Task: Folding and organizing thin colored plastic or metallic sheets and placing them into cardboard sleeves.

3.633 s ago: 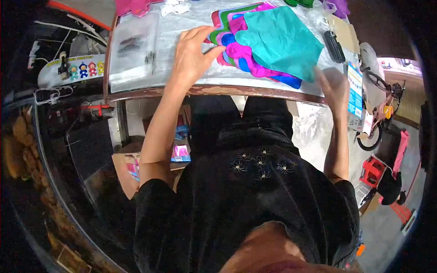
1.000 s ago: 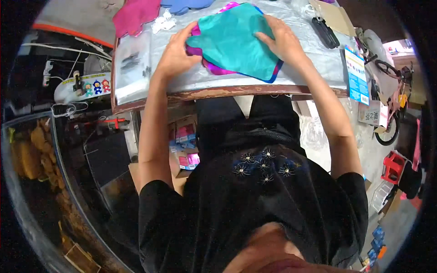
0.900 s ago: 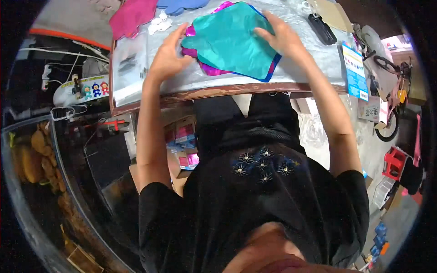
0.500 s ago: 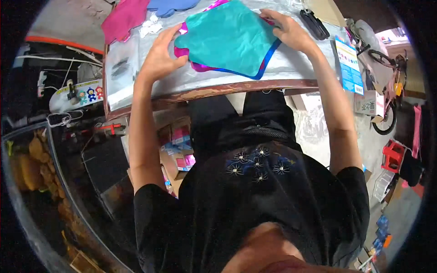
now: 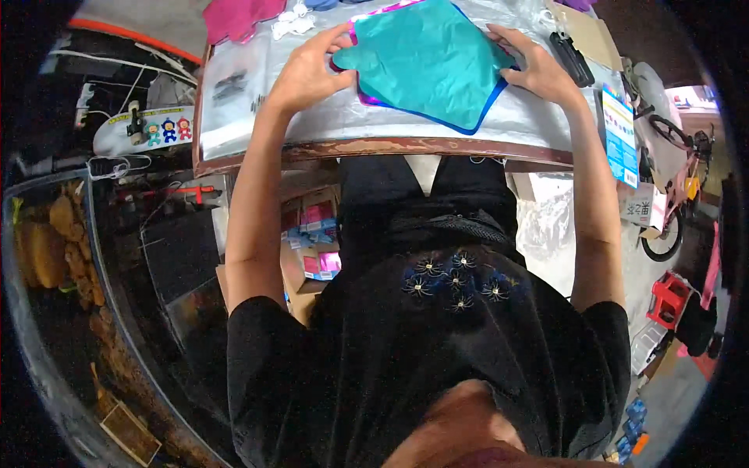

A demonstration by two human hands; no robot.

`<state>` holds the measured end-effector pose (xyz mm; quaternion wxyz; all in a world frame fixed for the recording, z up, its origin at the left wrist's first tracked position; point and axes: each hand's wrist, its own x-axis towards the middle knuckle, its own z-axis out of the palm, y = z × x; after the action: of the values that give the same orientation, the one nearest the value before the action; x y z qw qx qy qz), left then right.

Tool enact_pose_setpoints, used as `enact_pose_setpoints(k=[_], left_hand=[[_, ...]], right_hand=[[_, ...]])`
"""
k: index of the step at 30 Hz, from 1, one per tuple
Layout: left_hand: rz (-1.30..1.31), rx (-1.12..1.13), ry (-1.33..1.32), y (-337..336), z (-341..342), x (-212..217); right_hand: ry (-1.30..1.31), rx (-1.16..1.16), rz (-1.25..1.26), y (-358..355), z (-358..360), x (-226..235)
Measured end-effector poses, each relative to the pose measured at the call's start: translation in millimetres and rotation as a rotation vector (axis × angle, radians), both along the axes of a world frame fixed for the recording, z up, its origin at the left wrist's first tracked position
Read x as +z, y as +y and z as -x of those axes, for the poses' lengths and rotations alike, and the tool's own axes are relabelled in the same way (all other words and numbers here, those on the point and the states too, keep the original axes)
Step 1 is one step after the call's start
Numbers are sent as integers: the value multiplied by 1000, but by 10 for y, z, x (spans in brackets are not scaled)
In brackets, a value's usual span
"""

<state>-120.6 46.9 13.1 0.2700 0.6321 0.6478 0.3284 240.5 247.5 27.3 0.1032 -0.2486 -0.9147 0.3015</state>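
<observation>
A stack of flat foil balloons (image 5: 425, 62) lies on the table, with a crinkled teal one on top. Blue and magenta foil edges peek out beneath it. My left hand (image 5: 312, 70) has its thumb and fingers around the rounded lobe at the stack's left side. At the right corner, my right hand (image 5: 542, 69) grips the foil edge between thumb and fingers. The undersides of the sheets are hidden.
The silvery covered table (image 5: 374, 132) has a brown worn edge. A dark red foil piece (image 5: 238, 17) and white cord (image 5: 292, 22) sit far left. At right are a black tool-like item (image 5: 572, 58), a blue package (image 5: 619, 132) and a bicycle (image 5: 683, 156).
The view has shifted slightly. Less magenta shows at the stack's left side. My right hand has turned, its thumb now by the right corner; my left fingers sit nearer the left lobe.
</observation>
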Motion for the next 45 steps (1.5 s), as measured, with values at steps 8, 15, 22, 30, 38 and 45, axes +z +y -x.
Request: enact_pose_setpoints(k=[8, 15, 22, 30, 38, 45], left_hand=[[-159, 1, 257, -94, -28, -34], [-147, -21, 223, -26, -112, 8], [-232, -26, 254, -15, -138, -43], [-254, -45, 281, -28, -165, -52], [-211, -53, 258, -37, -104, -98], [-265, -84, 214, -177, -89, -109]], right_hand=[[43, 93, -50, 64, -218, -24], [35, -11, -1, 92, -86, -14], [3, 95, -306, 9, -145, 120], [-151, -19, -93, -98, -75, 405], [-41, -6, -208, -209, 1, 415], [43, 54, -345, -35, -172, 64]])
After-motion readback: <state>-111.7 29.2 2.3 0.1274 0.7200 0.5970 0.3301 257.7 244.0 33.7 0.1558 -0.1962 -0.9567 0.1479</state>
